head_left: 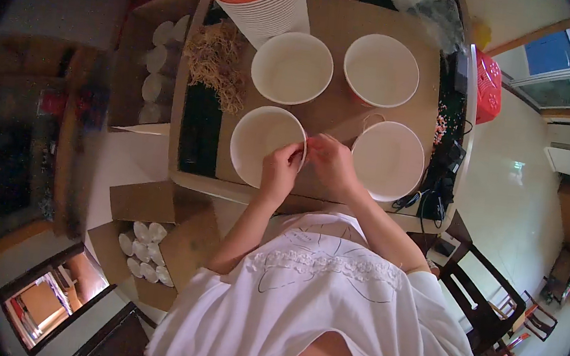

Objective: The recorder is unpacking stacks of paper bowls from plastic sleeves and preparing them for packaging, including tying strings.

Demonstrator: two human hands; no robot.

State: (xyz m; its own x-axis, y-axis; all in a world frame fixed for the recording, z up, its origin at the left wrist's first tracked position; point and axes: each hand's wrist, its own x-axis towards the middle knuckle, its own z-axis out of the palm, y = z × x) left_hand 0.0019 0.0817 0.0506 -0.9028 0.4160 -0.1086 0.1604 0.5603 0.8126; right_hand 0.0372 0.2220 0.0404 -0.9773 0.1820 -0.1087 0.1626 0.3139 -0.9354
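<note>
Four-sided in layout, several white paper buckets stand upright on the cardboard-covered table, their insides showing bare and white. At the near-left paper bucket (258, 140), my left hand (281, 170) has its fingers pinched over the right rim. My right hand (331, 163) meets it from outside that rim, fingers closed together; what they hold is too small to make out. Beside my right hand is the near-right paper bucket (389, 160), with a thin twine loop (374, 120) at its far-left rim. Farther back stand the far-left bucket (292, 70) and the far-right bucket (381, 71).
A pile of brown twine (217, 61) lies at the table's left, near a tall stack of nested orange-printed buckets (265, 10). Open boxes (150, 68) with white items stand left. Black cables (438, 188) and a red basket (486, 88) are at right.
</note>
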